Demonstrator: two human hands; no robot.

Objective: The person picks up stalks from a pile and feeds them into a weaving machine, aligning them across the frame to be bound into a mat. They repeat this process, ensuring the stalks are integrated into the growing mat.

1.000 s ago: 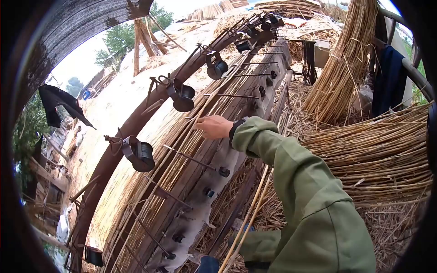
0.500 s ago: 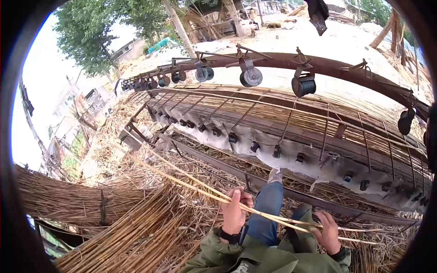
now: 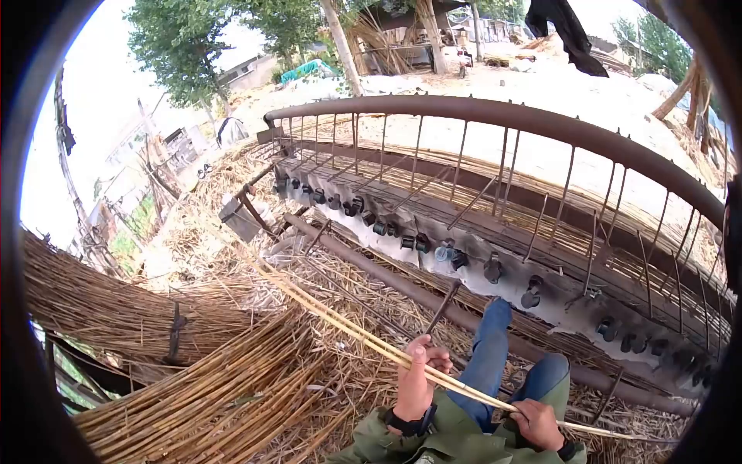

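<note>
My left hand (image 3: 418, 379) is closed around a few long yellow reeds (image 3: 340, 323), its thumb pointing up beside them. The reeds slope from the upper left down across my lap to the lower right. Lower down their length, my right hand (image 3: 539, 424) is wrapped round the same reeds, with the thin ends sticking out past it. Beyond my knees stands a long metal frame with a thick rusty bar (image 3: 464, 107) and many thin upright rods. Dark spools (image 3: 492, 268) sit in a row along its lower side.
A pile of loose reeds (image 3: 209, 387) lies at my left, beside a tied bundle (image 3: 100, 309). A lower rusty pipe (image 3: 402, 288) crosses in front of my legs. Straw litter covers the ground. Black cloth (image 3: 568, 35) hangs at the upper right.
The thick bar has swung, and the spools that hung from it no longer show there; rods now stand below it. My right hand has closed on the reeds and moved slightly down.
</note>
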